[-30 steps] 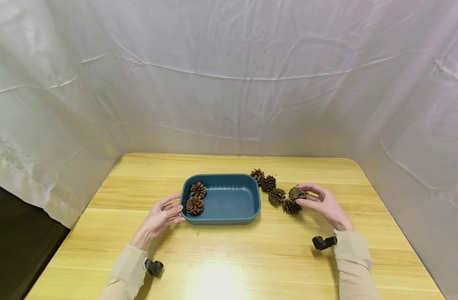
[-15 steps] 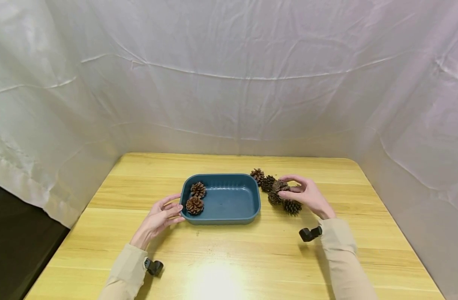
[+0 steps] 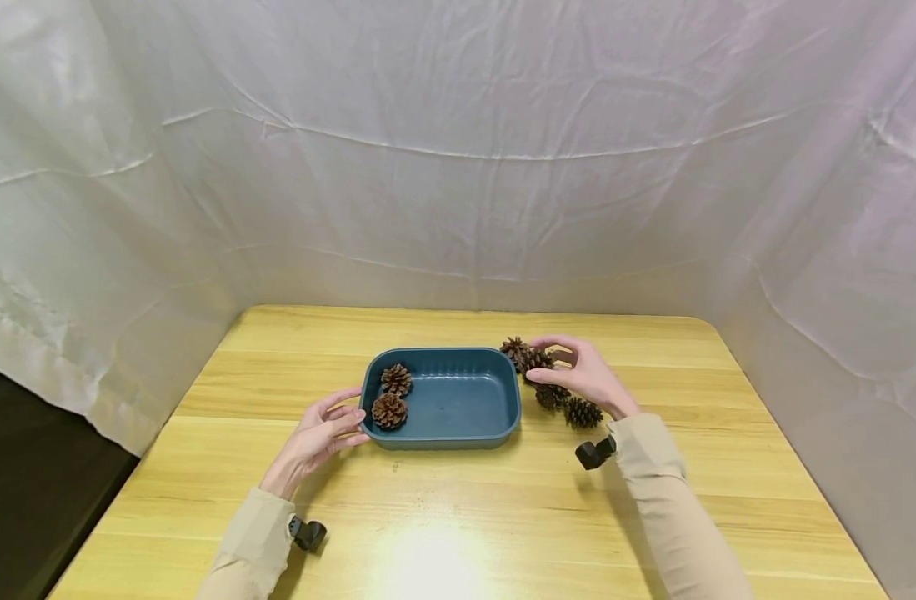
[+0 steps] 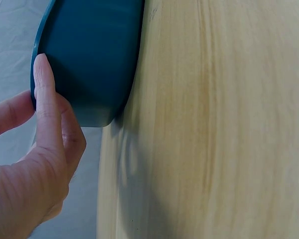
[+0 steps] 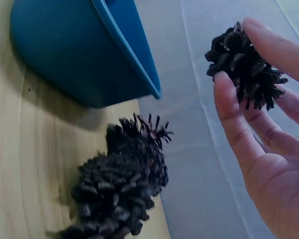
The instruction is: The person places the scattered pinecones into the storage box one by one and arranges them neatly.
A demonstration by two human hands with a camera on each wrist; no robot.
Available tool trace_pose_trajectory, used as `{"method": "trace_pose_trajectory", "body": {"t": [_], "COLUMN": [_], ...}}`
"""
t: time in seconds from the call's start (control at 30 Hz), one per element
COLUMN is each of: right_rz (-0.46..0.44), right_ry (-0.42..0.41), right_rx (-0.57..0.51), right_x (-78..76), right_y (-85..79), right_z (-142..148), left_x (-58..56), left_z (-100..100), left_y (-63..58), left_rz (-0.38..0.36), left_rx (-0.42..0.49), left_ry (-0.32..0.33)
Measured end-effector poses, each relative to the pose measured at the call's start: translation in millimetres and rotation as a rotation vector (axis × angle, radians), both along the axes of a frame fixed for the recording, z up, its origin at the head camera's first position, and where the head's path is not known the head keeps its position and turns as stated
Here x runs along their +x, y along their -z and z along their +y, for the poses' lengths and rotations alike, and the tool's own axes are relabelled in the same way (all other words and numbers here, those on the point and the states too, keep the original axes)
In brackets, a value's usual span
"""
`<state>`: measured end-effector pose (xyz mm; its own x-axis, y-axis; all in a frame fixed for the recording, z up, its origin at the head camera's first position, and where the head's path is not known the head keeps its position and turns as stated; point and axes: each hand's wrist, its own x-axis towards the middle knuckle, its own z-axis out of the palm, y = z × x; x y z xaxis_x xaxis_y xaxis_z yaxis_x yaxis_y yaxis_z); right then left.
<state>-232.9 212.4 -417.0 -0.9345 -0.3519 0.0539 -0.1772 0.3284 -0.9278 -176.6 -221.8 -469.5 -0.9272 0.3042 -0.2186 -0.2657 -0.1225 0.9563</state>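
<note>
In the head view my right hand [image 3: 578, 371] is raised over the loose pine cones, right of the blue plastic box [image 3: 442, 439]. Between thumb and fingers it pinches a pine cone [image 5: 246, 67], clear in the right wrist view. On the table below lie several more, among them a dark pine cone [image 3: 583, 412] and a reddish-brown pine cone [image 3: 514, 350] near the box's back right corner. My left hand [image 3: 324, 433] holds the box's left end, its thumb at the rim [image 4: 39, 40]. Two brown pine cones [image 3: 390, 411] sit inside the box's left end.
The light wooden table [image 3: 427, 508] reaches back to a pale fabric curtain [image 3: 458, 208], which also hangs along both sides. Each sleeve carries a small black wrist camera [image 3: 596, 452]. A dark area [image 3: 37, 483] shows beyond the table's left edge.
My right hand has moved left and slightly back with the pine cone, over the loose ones and closer to the box. The left hand and the box have stayed put.
</note>
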Motion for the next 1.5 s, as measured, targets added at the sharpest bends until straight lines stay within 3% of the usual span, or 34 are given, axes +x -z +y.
{"method": "trace_pose_trajectory", "body": {"t": [0.2,0.53,0.9,1.1,1.3,1.5], "right_rz": [0.013,0.056,-0.037,-0.101,-0.074,-0.061], "right_ry": [-0.002,-0.027,-0.023,-0.069,-0.129,-0.134], "right_rx": [0.022,0.149,-0.002,-0.065,0.005,0.102], "right_x": [-7.8,-19.7,-31.4,-33.7,-39.0,-45.9], "right_y": [-1.5,-14.7,-23.6,-29.8,-33.2,-34.2], "right_z": [-14.9,-36.5,-53.0,-68.4,-87.7,-104.6], "left_x": [-0.4,-1.0,-1.4,-2.1,-2.5,-3.1], "left_z": [0.1,-0.6,-0.8,-1.5,-0.8,-0.2], "left_y": [-0.2,-0.1,-0.1,-0.2,-1.0,-0.6], "left_rz": [0.001,0.003,-0.004,-0.009,-0.011,-0.004], "left_rx": [0.004,0.005,0.005,0.005,0.007,0.002], "left_ry": [0.002,0.002,-0.007,-0.005,-0.003,-0.001]}}
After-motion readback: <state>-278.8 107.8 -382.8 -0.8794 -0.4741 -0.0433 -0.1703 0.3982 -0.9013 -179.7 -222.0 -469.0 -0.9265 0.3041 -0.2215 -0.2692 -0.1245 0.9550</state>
